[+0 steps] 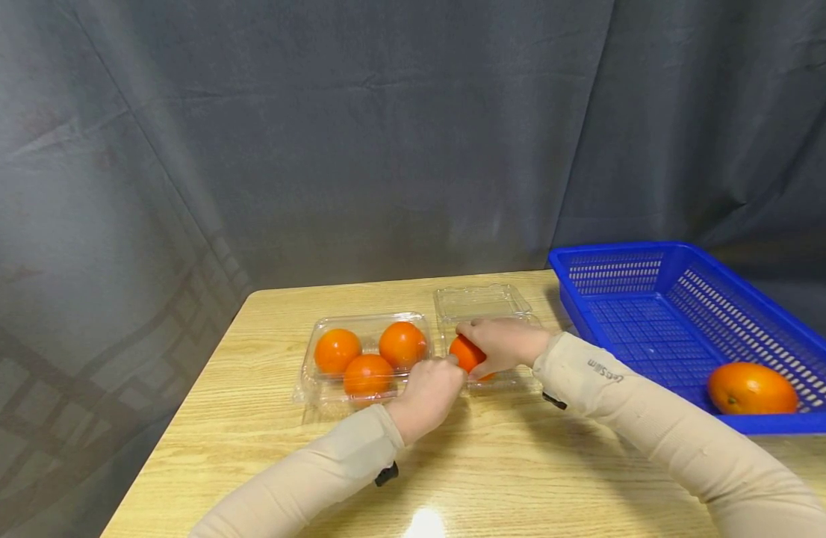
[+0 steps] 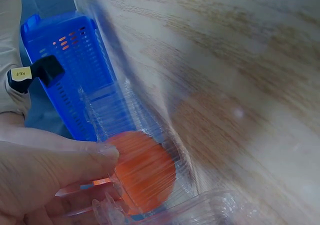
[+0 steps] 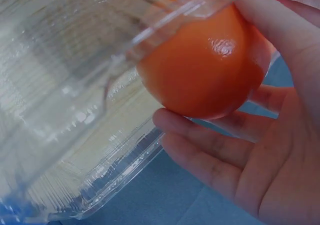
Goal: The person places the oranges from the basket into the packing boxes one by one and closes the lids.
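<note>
My right hand [image 1: 500, 344] grips an orange [image 3: 205, 65] with thumb and fingers around it, at an open clear plastic clamshell box [image 1: 480, 301]. My left hand [image 1: 426, 396] is at the box's near left side; in the left wrist view its thumb [image 2: 107, 156] and fingers pinch the clear wall beside the orange. A bit of orange also shows below the right hand in the head view; whether it is a second fruit I cannot tell. Left of the hands, a shut clear box [image 1: 308, 370] contains three oranges [image 1: 402, 345].
On the right stands a blue plastic basket [image 1: 588, 321] with one orange [image 1: 752, 388] in its near corner. The wooden table [image 1: 487, 478] ends at a grey curtain [image 1: 386, 149] behind and on the left.
</note>
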{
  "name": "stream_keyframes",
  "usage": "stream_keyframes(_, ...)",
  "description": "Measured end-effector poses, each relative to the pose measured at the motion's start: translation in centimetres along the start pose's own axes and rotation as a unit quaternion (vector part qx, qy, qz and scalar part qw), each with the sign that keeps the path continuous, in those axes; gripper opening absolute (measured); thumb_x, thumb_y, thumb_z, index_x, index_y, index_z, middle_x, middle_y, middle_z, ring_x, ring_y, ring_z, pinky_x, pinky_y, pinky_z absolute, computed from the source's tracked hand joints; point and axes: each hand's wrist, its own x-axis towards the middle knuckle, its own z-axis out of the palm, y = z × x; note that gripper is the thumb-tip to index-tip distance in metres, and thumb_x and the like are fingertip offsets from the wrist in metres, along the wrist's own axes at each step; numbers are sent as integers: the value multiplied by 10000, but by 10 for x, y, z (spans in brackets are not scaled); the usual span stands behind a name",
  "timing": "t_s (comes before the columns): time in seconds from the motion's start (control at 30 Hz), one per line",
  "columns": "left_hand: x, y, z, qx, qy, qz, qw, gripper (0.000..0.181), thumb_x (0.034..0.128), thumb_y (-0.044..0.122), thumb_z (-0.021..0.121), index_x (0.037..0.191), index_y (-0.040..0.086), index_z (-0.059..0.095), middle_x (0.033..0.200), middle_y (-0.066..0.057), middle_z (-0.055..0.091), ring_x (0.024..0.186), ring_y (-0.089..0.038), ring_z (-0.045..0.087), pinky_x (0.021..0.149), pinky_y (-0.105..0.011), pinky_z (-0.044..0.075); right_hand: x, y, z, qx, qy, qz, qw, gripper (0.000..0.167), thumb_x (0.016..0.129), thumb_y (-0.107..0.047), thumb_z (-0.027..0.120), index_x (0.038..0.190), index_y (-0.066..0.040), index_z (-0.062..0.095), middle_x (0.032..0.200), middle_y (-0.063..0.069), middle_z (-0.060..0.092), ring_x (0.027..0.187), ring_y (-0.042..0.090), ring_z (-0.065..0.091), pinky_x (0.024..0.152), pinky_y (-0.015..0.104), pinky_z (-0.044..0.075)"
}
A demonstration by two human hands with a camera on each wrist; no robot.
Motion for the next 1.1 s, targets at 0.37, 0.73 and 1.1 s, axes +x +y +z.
stream_keyframes(0.37,0,0,0,-198,47,-22,9998,105,740,112,741,781,202,705,732,62,628,591,-57,612,470,-180,484,1,-3,2,-139,170,29,9998,574,673,-352,809,1089,-84,517,966,94,607,810,226,605,720,386,527)
stream_keyframes(0.73,1,-1,-2,-239,-89,0,9997,119,740,128,746,802,225,717,741,67,628,613,-60,621,494,-182,498,1,-2,0,-164,165,4,9997,518,703,-388,782,1037,-85,527,895,68,594,722,171,553,629,314,485)
stream_keyframes(1.1,1,-1,-1,-328,-175,-8,9993,105,755,129,734,806,218,711,749,60,633,602,-61,609,488,-175,486,-2,-4,-6,-145,51,41,9999,552,739,-423,751,1106,-64,549,971,87,632,774,169,579,677,323,501)
